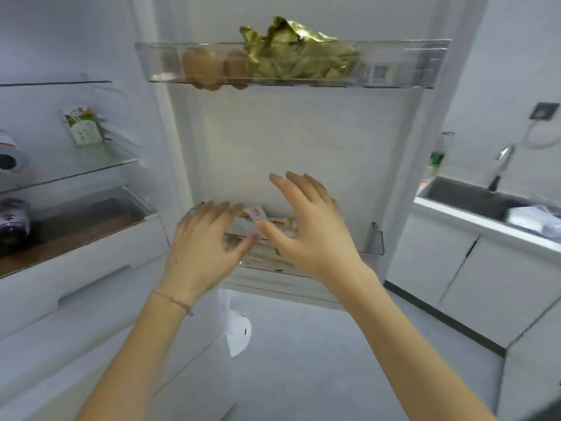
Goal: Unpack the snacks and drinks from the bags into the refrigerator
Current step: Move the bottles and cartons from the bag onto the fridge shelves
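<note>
head | snack packets (258, 215) | lower door bin (375, 238) | between left hand (203, 238) and right hand (306, 226)

Open refrigerator door, interior side. Both hands are held with fingers spread and nothing grasped in front of the lower door bin (375, 241): the left hand (206, 247), with a thin bracelet (174, 299) at its wrist, and the right hand (306, 229) just beside it. Snack packets (258, 214) in that bin are partly hidden behind the fingers. In the upper door bin (400, 65), a crumpled gold foil bag (297, 53) is lodged beside brown rounded items (209, 66). At left, a green-and-white carton (83, 126) is seen on a glass shelf (100, 165). At right, a sink (464, 196) and tap (504, 165) are visible.
</note>
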Tool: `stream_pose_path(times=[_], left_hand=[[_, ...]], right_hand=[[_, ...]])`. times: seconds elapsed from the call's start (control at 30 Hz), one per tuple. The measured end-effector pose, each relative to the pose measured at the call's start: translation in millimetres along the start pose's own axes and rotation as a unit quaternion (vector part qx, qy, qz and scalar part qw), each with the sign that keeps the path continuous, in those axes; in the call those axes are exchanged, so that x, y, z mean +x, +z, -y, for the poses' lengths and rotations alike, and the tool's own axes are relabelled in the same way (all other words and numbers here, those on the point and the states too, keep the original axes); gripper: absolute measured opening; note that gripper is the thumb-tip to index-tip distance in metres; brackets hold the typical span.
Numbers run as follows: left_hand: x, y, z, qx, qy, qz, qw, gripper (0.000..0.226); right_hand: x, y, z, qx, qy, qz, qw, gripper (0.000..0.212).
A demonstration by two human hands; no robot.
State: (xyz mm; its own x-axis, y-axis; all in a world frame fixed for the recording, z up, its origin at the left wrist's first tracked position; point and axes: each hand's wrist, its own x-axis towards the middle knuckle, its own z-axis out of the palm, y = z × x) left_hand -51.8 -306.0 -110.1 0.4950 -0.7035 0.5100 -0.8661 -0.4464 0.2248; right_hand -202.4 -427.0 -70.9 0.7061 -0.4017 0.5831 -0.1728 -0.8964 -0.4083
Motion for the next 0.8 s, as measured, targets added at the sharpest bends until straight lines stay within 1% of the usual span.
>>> stream_pose_path(times=[0.2, 0.4, 0.53, 0.63, 0.7, 0.8], left_hand=[[7.7, 42.1, -140.9, -0.088, 0.083, 0.037, 0.992, 0.081], [19.9, 85.3, -274.9, -0.144, 0.217, 0.08, 0.962, 0.077], [37.0, 120.2, -356.8, -0.198, 0.282, 0.107, 0.933, 0.075], [47.8, 153.3, -413.7, -0.221, 0.32, 0.111, 0.914, 0.079], [54.7, 177.6, -451.7, -0.227, 0.347, 0.122, 0.902, 0.081], [66.9, 212.9, -509.7, -0.236, 0.387, 0.143, 0.88, 0.082]], right_hand=[[-79.6, -100.3, -91.8, -0.089, 0.104, -0.058, 0.989, 0.069], [-155.6, -189.7, -167.1, -0.178, 0.218, -0.102, 0.954, 0.071], [-199.4, -241.9, -214.7, -0.239, 0.291, -0.115, 0.919, 0.074], [-230.5, -274.8, -254.6, -0.287, 0.361, -0.11, 0.88, 0.078], [-252.3, -293.7, -283.4, -0.295, 0.41, -0.109, 0.856, 0.079], [-281.8, -320.1, -324.6, -0.309, 0.461, -0.125, 0.822, 0.078]])
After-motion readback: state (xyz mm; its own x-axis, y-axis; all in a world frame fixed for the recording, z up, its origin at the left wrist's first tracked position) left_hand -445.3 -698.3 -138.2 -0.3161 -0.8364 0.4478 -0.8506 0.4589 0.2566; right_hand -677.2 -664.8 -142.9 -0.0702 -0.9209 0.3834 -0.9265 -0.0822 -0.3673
